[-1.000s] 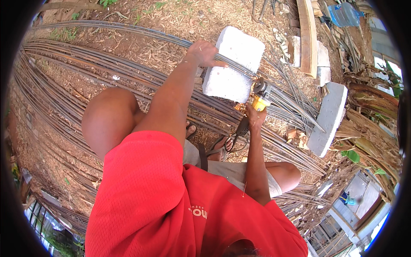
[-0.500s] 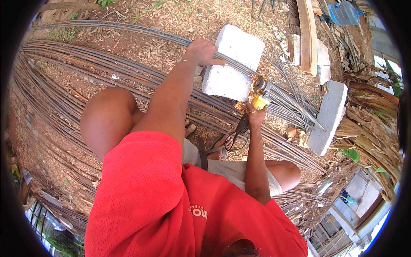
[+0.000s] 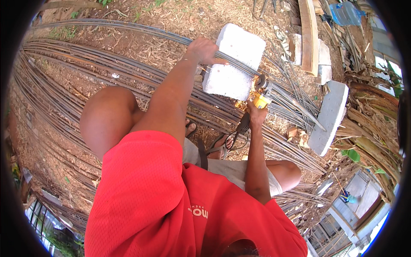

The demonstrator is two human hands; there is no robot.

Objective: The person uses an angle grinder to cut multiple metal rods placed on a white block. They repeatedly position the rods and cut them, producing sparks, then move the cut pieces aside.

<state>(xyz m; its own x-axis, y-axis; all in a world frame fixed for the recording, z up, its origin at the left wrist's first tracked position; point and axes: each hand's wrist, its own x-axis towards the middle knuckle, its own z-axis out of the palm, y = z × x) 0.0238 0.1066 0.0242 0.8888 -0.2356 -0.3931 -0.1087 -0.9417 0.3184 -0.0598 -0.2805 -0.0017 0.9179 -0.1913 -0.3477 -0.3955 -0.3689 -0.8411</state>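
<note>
My left hand [image 3: 202, 49] is wrapped round a bundle of thin steel rods [image 3: 240, 66]. The bundle lies across a pale concrete block [image 3: 227, 82]. Below the rods, at the block's right edge, my right hand [image 3: 257, 114] grips the body of a yellow and black angle grinder [image 3: 261, 101]. Its dark disc sits against or very near the rods; the exact contact is too small to make out. Orange sparks fly beside the disc and down past the block.
More long rusty rods [image 3: 107, 64] run across the ground under and around my legs. A second grey slab [image 3: 329, 118] lies at the right under the rods' ends. Wooden planks [image 3: 309, 36], a blue plastic bottle [image 3: 345, 14] and dry leaves [image 3: 364, 132] lie beyond.
The grinder and my right hand have shifted very slightly right. Sparks still spray, and some now show near my left hand. My left hand keeps its hold on the rods.
</note>
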